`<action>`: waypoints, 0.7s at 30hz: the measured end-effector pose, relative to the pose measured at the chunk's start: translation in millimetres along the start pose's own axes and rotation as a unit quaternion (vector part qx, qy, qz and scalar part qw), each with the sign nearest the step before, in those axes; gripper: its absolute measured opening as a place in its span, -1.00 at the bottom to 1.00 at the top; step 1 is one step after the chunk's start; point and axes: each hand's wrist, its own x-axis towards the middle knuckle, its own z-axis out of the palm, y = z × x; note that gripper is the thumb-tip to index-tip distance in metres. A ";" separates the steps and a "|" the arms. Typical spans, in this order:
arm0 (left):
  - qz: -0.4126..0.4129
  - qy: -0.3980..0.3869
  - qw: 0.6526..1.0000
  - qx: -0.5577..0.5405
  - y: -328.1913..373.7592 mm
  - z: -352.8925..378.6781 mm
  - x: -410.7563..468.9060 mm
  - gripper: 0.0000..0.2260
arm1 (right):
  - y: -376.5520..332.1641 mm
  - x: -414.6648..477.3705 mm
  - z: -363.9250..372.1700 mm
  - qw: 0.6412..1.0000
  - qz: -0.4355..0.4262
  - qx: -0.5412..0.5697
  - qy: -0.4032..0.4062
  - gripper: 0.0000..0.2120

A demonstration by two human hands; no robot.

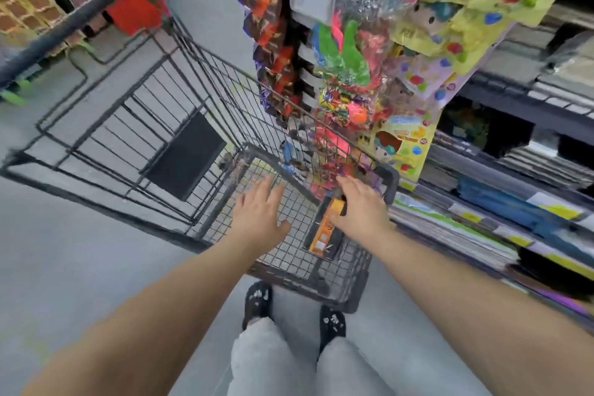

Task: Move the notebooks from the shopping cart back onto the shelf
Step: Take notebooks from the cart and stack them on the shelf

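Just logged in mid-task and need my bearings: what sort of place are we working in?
Most likely a shop aisle, perhaps stationery and party goods: a wire shopping cart, bright packets hanging on a rack, and shelves of stacked flat paper goods with yellow price labels.

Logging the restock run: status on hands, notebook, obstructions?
Left hand open over cart basket. Right hand open against orange notebook in cart, no grip yet. Hanging party packs crowd cart's right side.
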 end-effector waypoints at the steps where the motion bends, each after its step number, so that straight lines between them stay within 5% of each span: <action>1: 0.018 -0.018 1.000 0.006 -4.4 2.8 12.3 -0.33 | -1.6 5.6 5.7 1.000 0.017 0.007 -0.001 -0.29; 13: 0.200 -0.190 0.956 0.101 -39.3 58.1 142.6 -0.33 | -8.4 50.2 99.3 0.948 0.290 0.124 -0.027 -0.37; 21: 0.123 -0.339 0.933 0.003 -12.8 135.6 177.1 -0.34 | 6.2 70.2 146.5 0.907 0.384 0.172 -0.028 -0.50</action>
